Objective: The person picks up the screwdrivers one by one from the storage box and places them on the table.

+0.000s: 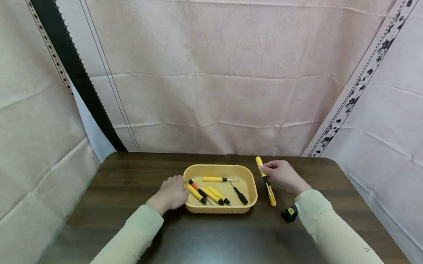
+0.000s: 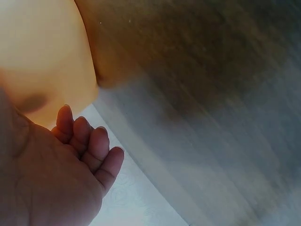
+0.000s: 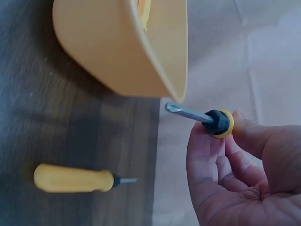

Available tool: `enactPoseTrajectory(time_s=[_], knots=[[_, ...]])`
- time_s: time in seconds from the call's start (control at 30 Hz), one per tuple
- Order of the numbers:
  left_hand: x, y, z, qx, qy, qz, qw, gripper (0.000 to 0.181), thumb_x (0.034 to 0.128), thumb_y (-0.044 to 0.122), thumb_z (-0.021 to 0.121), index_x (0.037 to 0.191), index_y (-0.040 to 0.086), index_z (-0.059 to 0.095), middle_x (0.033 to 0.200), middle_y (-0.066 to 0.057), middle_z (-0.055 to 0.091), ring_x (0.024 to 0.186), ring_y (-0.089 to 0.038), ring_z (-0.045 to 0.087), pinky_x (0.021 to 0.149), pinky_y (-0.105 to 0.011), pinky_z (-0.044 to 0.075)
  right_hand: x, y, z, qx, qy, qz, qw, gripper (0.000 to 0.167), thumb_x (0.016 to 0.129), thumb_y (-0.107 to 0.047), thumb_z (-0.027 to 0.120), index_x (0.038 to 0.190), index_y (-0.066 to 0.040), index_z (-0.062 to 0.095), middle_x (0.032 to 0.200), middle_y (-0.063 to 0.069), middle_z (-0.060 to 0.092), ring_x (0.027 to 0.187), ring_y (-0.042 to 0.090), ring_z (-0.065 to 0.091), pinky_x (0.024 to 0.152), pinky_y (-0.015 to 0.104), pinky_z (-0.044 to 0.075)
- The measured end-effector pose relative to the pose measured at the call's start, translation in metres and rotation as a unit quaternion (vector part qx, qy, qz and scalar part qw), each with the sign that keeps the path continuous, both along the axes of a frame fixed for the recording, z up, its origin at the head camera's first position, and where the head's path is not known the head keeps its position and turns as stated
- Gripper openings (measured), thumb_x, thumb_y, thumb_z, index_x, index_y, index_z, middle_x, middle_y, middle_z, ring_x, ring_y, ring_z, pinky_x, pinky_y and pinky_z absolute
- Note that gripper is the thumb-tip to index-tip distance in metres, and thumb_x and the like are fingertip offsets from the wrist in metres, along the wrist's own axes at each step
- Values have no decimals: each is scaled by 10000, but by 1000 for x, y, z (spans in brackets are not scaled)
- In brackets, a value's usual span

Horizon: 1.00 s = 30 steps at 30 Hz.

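Observation:
My right hand (image 1: 283, 177) pinches a screwdriver (image 3: 217, 123) between thumb and fingers, just off the right side of a pale yellow plastic bin (image 1: 220, 211). The screwdriver has a yellow handle, a black collar and a cross-shaped tip pointing toward the bin in the right wrist view. Below it, another yellow-handled screwdriver (image 3: 70, 180) lies on the table. My left hand (image 1: 172, 193) rests against the bin's left side, its fingers loosely bent in the left wrist view; the thumb is hidden there. Inside the bin lie several yellow-handled screwdrivers (image 1: 214, 179) and a black-handled one (image 1: 241, 196).
Dark brown wooden table (image 1: 218, 240) under the bin, with a light cloth (image 1: 230, 86) hanging behind its far edge. An orange-and-black handle (image 1: 194, 184) sits among the tools at the bin's left. A black device (image 1: 290, 213) is on the right wrist.

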<state>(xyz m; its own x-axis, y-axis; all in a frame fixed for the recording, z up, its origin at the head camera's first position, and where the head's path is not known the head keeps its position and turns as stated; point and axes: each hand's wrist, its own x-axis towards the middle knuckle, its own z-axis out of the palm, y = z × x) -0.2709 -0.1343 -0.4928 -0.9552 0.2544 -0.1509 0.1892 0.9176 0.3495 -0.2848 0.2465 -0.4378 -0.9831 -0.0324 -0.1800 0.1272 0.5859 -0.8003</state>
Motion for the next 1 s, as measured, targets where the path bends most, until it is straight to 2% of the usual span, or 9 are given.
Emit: enactPoseTrajectory(time_s=[0.2, 0.3, 0.43, 0.63, 0.77, 1.0], knots=[[0, 0, 0, 3, -44, 22, 10000, 536, 977, 350, 439, 1352, -30, 406, 1169, -114, 487, 1019, -247, 427, 958, -459, 330, -2, 20, -14, -769, -243, -174, 9966, 448, 953, -316, 611, 1227, 37, 579, 1148, 168, 607, 971, 245, 634, 860, 416, 502], [0, 0, 1, -2, -45, 8, 10000, 534, 980, 346, 435, 1355, -33, 404, 1168, -116, 487, 1020, -248, 429, 957, -458, 331, -3, 29, -21, -1219, -429, -359, 9910, 436, 964, -265, 601, 1247, 63, 555, 1207, 196, 574, 1013, 235, 625, 877, 392, 498], [1, 0, 1, 20, -71, 5, 10000, 537, 978, 342, 429, 1357, -37, 403, 1173, -118, 488, 1017, -248, 431, 952, -458, 333, -4, 39, -29, -1559, -604, -507, 9846, 437, 976, -218, 581, 1277, 93, 518, 1231, 198, 540, 1007, 195, 618, 887, 369, 493], [0, 0, 2, 61, -102, 18, 9999, 534, 973, 338, 430, 1349, -40, 407, 1157, -111, 492, 1005, -246, 434, 945, -457, 336, -7, 54, -37, -1609, -920, -623, 9807, 459, 987, -220, 560, 1295, 111, 480, 1093, 124, 577, 933, 179, 604, 877, 377, 496], [0, 0, 1, 63, -124, 17, 9999, 533, 972, 339, 436, 1347, -39, 409, 1151, -109, 491, 1002, -246, 432, 945, -459, 335, -8, 58, -46, -1483, -1063, -696, 9807, 418, 982, -208, 569, 1242, 114, 508, 1001, 92, 590, 877, 180, 589, 846, 368, 510], [1, 0, 1, 109, -108, 36, 9999, 536, 978, 341, 438, 1358, -36, 404, 1194, -118, 490, 1031, -250, 435, 972, -464, 326, -10, 52, -53, -975, -1162, -916, 9842, 384, 965, -211, 601, 1193, 98, 576, 1053, 138, 595, 879, 201, 577, 837, 380, 514]])
